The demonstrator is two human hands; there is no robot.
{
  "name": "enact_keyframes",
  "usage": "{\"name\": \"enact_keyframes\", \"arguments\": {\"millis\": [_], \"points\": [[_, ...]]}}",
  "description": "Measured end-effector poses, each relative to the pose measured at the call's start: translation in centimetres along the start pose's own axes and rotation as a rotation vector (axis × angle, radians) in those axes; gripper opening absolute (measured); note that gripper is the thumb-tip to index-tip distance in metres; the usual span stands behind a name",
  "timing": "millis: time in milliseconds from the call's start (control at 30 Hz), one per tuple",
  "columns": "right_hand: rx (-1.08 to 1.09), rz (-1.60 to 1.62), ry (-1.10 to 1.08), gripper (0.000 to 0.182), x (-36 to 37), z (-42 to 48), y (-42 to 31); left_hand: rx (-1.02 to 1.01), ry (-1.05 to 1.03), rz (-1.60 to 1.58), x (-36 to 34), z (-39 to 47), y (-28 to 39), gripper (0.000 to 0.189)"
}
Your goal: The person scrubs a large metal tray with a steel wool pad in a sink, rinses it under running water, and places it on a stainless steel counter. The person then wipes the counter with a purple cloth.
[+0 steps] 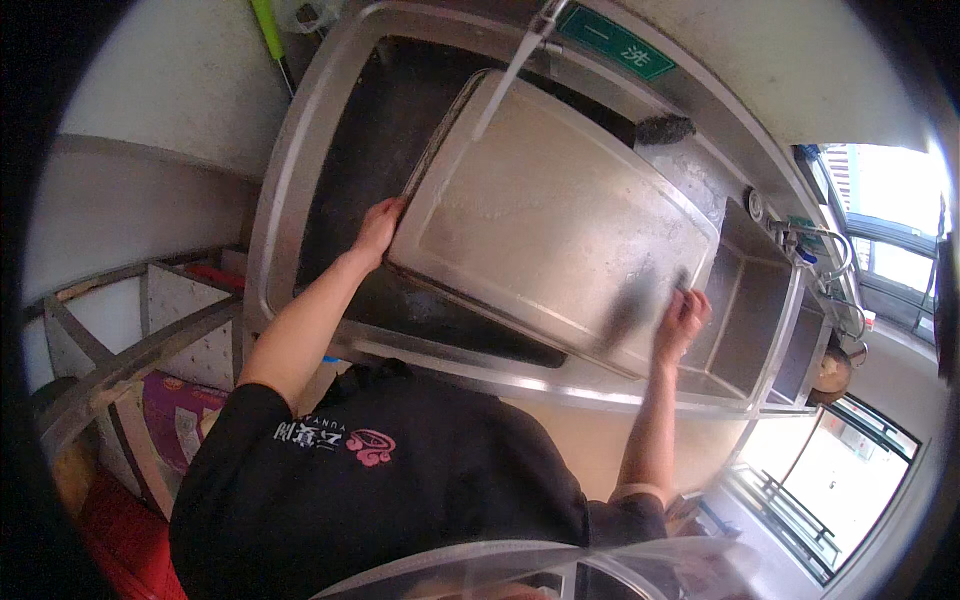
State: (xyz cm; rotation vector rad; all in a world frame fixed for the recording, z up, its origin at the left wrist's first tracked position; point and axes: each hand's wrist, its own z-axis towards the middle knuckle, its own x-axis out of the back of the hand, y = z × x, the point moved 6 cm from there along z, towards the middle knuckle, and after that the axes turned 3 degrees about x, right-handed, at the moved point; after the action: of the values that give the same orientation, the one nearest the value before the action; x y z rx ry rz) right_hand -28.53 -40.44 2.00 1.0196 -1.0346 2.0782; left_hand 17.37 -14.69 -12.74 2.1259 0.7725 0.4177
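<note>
A large rectangular metal tray (pixel 555 202) lies slanted across the stainless steel sink basin (pixel 345 142), its right end over the divider. My left hand (pixel 379 231) grips its left edge near the close corner. Over the tray's right end is my right hand (pixel 682 322), fingers curled. A small dark patch shows by the fingertips; whether it is a held thing or a reflection is unclear. Another dark blur lies on the tray to the left of that hand. Water (pixel 510 82) runs from the faucet (pixel 545 24) onto the tray's far left part.
A dark scouring pad (pixel 664 129) rests on the ledge behind the tray. To the right are a second basin (pixel 739 315) and curved faucets (pixel 844 251). A green-handled tool (pixel 268 30) stands at the far left. A wooden frame (pixel 135 367) borders my left side.
</note>
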Motion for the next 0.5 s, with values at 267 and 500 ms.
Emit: {"name": "enact_keyframes", "arguments": {"millis": [267, 500], "points": [[0.305, -0.009, 0.033, 0.018, -18.6, 14.3, -17.2, -0.096, 0.003, 0.149, -5.7, 0.7, 1.3, 0.036], [0.855, -0.051, -0.689, 0.024, -23.5, 4.4, -33.1, -0.186, 0.092, 0.221, -4.5, 0.4, 1.4, 0.027]]}}
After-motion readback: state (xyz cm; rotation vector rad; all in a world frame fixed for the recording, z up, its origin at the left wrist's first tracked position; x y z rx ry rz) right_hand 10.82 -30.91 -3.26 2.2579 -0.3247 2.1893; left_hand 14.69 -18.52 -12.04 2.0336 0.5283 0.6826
